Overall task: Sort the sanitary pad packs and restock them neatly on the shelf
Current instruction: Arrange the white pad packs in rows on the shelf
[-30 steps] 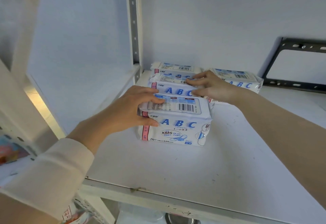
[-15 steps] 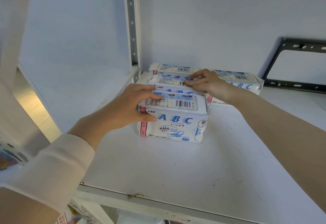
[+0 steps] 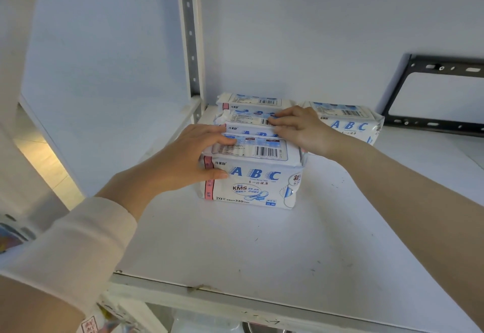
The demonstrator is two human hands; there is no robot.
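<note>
- Three ABC pad packs stand one behind another on the white shelf (image 3: 235,248), near its perforated upright (image 3: 190,31).
- Left hand (image 3: 188,159) grips the front pack (image 3: 251,175) — fingers over its top, thumb on its face.
- Right hand (image 3: 301,128) lies flat — fingers straight on the middle pack (image 3: 243,120).
- The rear pack (image 3: 251,100) is untouched.
- A fourth pack (image 3: 348,120) stands beside the row, to the right.
</note>
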